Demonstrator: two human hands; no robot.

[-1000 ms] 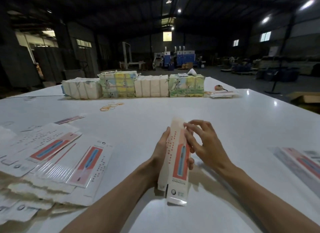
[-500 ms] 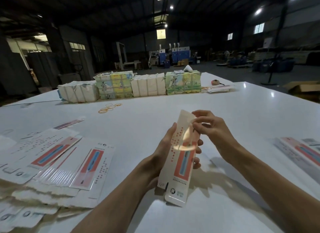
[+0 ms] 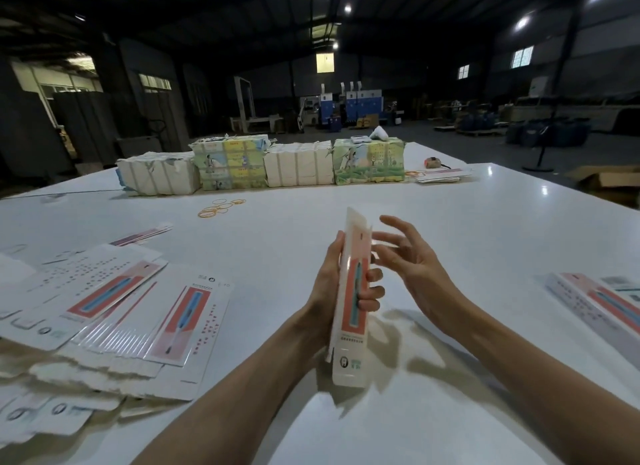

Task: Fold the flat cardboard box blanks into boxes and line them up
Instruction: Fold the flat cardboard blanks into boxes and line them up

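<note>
Flat blanks (image 3: 104, 309): pile cut off by left and lower edges; boxes at right (image 3: 602, 302): run off right edge; held box (image 3: 351, 291): print too small to read, hides left hand (image 3: 327, 291) palm; right hand (image 3: 412, 267): fingertips blurred.

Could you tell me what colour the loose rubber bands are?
The rubber bands are yellow-orange; head view.
</note>
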